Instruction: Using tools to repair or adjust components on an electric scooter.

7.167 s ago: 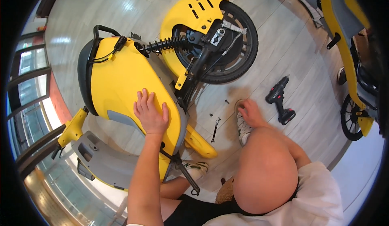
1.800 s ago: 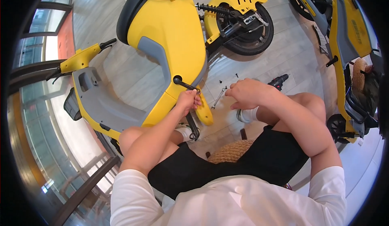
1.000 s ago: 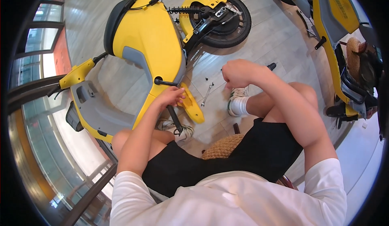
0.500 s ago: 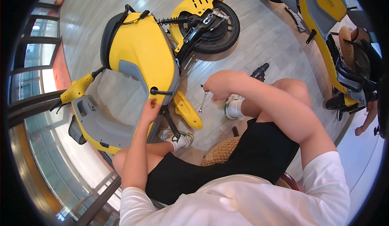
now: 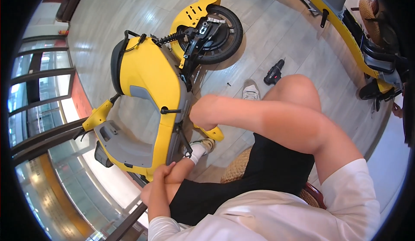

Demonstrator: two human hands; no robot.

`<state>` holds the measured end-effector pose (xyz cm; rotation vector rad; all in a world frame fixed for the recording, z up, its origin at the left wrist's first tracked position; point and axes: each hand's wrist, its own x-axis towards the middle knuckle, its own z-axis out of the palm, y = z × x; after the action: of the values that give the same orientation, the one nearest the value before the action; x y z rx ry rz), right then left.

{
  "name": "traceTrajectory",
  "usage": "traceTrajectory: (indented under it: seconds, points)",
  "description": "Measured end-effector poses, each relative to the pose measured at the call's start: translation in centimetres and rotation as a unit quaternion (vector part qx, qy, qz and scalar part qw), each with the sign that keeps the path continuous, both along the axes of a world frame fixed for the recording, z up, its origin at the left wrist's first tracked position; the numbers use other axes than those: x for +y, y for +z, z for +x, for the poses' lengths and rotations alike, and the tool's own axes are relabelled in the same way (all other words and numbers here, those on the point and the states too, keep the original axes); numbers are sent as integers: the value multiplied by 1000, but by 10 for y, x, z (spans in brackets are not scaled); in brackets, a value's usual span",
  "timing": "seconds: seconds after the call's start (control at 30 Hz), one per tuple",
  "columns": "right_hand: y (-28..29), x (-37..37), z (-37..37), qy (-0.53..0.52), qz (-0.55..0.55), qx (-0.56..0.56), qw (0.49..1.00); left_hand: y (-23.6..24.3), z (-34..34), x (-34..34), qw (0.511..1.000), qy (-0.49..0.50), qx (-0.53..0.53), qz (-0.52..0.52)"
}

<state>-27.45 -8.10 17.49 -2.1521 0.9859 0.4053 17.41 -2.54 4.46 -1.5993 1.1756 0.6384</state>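
A yellow electric scooter (image 5: 151,68) lies on its side on the floor in front of me. My right hand (image 5: 204,111) is bent down beside its grey underside, partly over a loose yellow plastic part (image 5: 214,133). Its fingers are curled away behind the back of the hand. No wrench shows there now, and what the fingers hold is hidden. My left hand (image 5: 164,172) is low beside my bent leg, near the scooter's lower edge; its fingers are only partly visible. A black crank-shaped piece (image 5: 173,111) sticks out of the yellow body between the hands.
The rear wheel (image 5: 219,35) points away from me at the top. A cordless drill (image 5: 274,71) and a small screw (image 5: 229,84) lie on the floor. Another yellow scooter (image 5: 341,38) stands at the right, with part of a person's hand (image 5: 396,109) beyond. Glass doors (image 5: 43,85) line the left.
My left hand has drawn back from the scooter toward my leg. My right hand has moved left and down to the scooter; the wrench it held is now out of sight. My view has shifted.
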Motion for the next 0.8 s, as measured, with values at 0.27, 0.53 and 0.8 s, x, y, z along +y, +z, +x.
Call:
traceTrajectory:
  seconds: [0.27, 0.53, 0.8]
  points:
    - [8, -5, -3, -13, -19, -55, 998, 29, -72, 8, 992, -87, -21, 88]
    - [15, -4, -41, -44, -24, -32, 998, 23, -92, 16, 987, -156, -11, 49]
    - [17, -8, -28, -18, -26, -38, 999, 17, -90, 26, 970, -239, 46, -17]
